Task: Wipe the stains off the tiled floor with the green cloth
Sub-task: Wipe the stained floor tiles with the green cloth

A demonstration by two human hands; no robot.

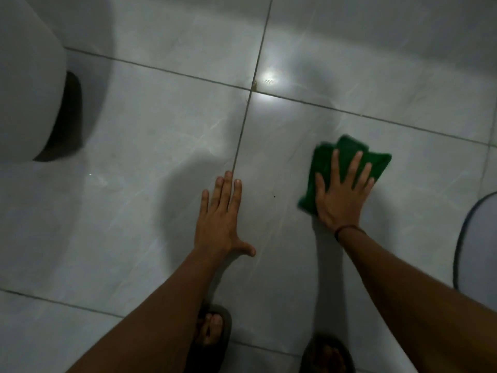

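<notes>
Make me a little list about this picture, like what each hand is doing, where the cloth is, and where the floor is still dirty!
left hand: flat on the floor, fingers spread, holding nothing
right hand: pressed flat on top of the green cloth
green cloth: crumpled on the tiled floor, under the right hand
stains: brownish marks where the grout lines cross, beyond the cloth; a tiny dark speck between the hands
feet: in dark sandals at the bottom edge

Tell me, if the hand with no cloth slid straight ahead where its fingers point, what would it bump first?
Probably nothing solid: the left hand points along the grout line toward the yellowish stain, over bare tile.
</notes>
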